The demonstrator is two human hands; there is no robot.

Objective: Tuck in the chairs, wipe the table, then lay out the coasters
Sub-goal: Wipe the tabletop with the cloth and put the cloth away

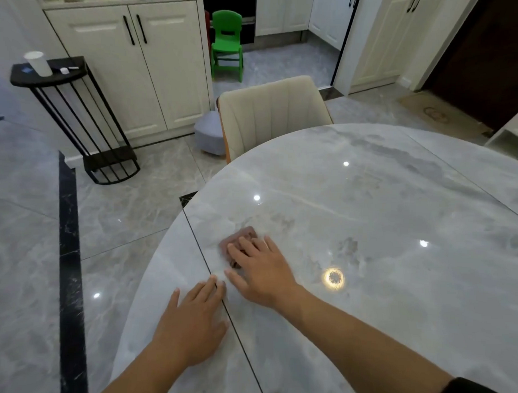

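- I am reading the left hand (193, 321) as lying flat on the table (400, 202) near its left edge, just across a dark seam line. Its grip is wide, with fingers straight, holding nothing. I judge it is bracing the body.
- I am locating the cloth (244, 234), a small brownish folded pad, on the near-left part of the table, just beyond the left hand and apart from it.
- Handling judgement: the cloth is looking soft, light and limp. It is likely to bunch or slide on the glossy stone top, so flat downward pressure across its middle suits it better than a pinch at a corner.
- Orientation: most of the pad is lying under the fingers, so I cannot tell its long axis with certainty. The exposed end is pointing away from me and slightly right, toward the chair (270, 113).
- The right hand (260, 270) is pressing on the cloth with fingers spread and straight. Its grip is wide, not curled round the cloth.
- The cream chair is standing with its back close against the far edge of the table.
- I am seeing no coasters in view. I judge the wiping step to be under way.
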